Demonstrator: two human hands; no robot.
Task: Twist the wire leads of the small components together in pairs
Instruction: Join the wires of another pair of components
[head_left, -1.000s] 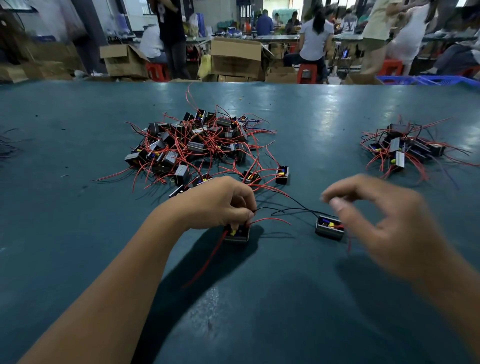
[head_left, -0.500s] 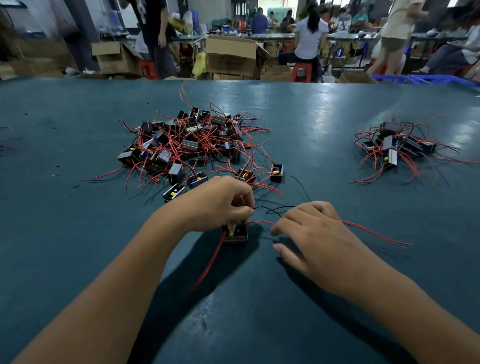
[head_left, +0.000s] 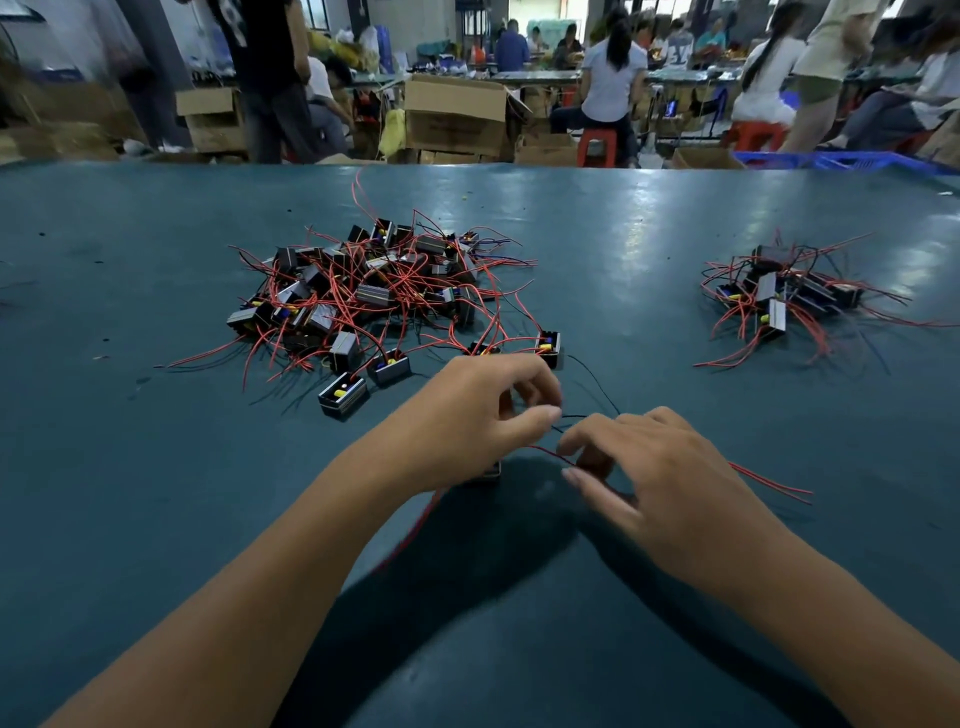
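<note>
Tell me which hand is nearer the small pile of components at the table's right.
Right. The right hand lies below and left of the small pile; the left hand is farther left, just below the big pile.

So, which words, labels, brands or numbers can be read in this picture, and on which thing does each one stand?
No text can be read.
Small components in the large pile: no legible marking; too small.
Small components in the smaller pile: likewise nothing legible.
Cardboard boxes behind the table: any print is too blurred.
</note>
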